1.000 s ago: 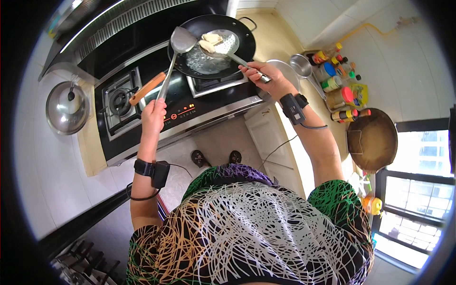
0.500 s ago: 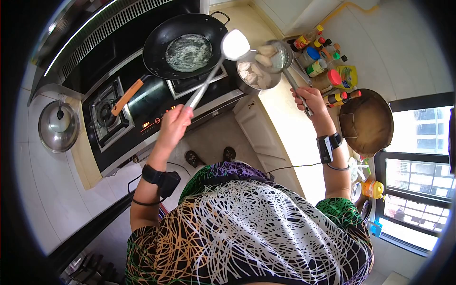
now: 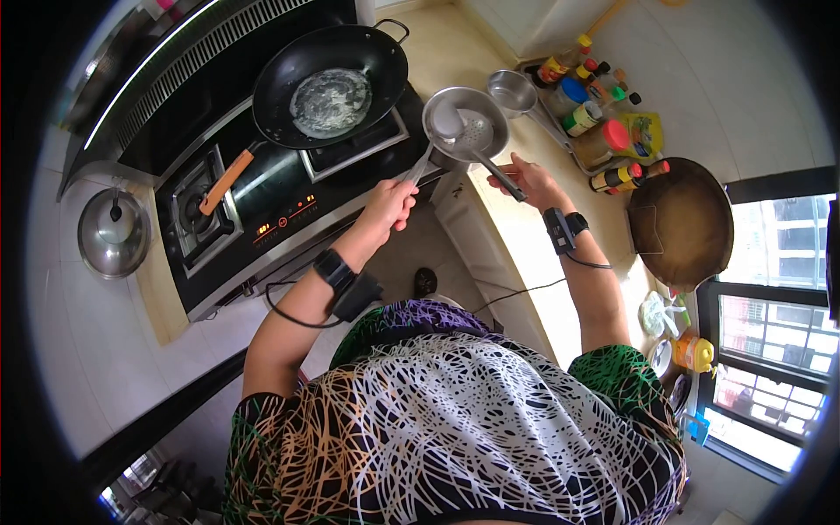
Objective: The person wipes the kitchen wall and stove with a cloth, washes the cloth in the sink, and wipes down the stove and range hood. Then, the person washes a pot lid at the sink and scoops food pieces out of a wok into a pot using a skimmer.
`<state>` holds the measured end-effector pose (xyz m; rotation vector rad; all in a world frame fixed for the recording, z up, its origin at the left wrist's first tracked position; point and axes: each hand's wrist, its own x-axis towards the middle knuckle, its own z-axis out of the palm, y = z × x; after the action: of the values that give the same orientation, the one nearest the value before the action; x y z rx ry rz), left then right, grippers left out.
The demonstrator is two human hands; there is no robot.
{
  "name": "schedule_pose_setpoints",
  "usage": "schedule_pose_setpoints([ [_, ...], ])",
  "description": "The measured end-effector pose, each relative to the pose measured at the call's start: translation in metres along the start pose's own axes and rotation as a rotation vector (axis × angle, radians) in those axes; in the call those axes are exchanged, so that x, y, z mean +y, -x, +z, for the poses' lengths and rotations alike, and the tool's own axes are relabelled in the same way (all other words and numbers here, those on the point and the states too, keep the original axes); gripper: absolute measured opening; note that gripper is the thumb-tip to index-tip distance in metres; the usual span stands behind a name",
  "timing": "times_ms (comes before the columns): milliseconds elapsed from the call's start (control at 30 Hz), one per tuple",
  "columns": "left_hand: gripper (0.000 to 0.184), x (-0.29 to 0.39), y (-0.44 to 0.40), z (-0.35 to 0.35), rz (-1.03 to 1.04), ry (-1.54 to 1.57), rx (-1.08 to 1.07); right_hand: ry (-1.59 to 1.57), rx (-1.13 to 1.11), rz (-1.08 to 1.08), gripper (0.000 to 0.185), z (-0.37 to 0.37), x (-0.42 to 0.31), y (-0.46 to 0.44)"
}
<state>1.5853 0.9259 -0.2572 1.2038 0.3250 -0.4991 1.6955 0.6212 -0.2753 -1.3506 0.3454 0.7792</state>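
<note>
My left hand [image 3: 389, 208] is closed around the handle of a metal spatula [image 3: 448, 120], whose head lies inside a metal pot [image 3: 502, 112]. A perforated skimmer [image 3: 477, 131] also rests in the pot, its handle slanting over the rim towards my right hand [image 3: 531, 178]. My right thumb and fingers are spread at the end of that handle, with the fingers partly behind it. I see no pale food pieces in the pot now. Left of it, a black wok [image 3: 394, 70] on the stove contains a shallow, whitish, bubbly liquid [image 3: 331, 103].
A small metal ladle [image 3: 512, 92] lies beside several seasoning bottles [image 3: 604, 144]. The wok's wooden handle [image 3: 226, 182] points over the left burner [image 3: 194, 206]. A round wooden board [image 3: 687, 223] leans by the window. A metal lid [image 3: 114, 232] hangs at the left.
The spatula head and skimmer have come down into the pot. The pale pieces seen in the pot and skimmer no longer show. My right hand has moved left and its fingers have loosened.
</note>
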Motion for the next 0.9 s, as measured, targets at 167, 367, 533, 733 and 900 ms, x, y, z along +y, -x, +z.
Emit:
schedule_pose_setpoints([
  [167,0.022,-0.002,-0.022,-0.002,-0.159,0.123,-0.02,0.227,0.03,-0.004,0.056,0.004,-0.012,-0.01],
  [367,0.022,-0.005,-0.017,-0.006,-0.155,-0.091,0.036,0.368,0.043,0.075,0.047,0.015,-0.026,-0.039],
  [533,0.025,-0.01,-0.01,-0.011,-0.103,-0.085,-0.05,0.272,0.055,0.131,0.044,0.011,-0.022,-0.046],
  [733,0.031,-0.015,-0.005,-0.018,-0.096,-0.095,-0.094,0.1,-0.235,0.166,0.053,0.012,-0.024,-0.05],
  [900,0.047,-0.014,0.0,-0.02,-0.097,-0.044,-0.143,-0.202,-0.552,0.056,0.077,0.008,-0.017,-0.048],
])
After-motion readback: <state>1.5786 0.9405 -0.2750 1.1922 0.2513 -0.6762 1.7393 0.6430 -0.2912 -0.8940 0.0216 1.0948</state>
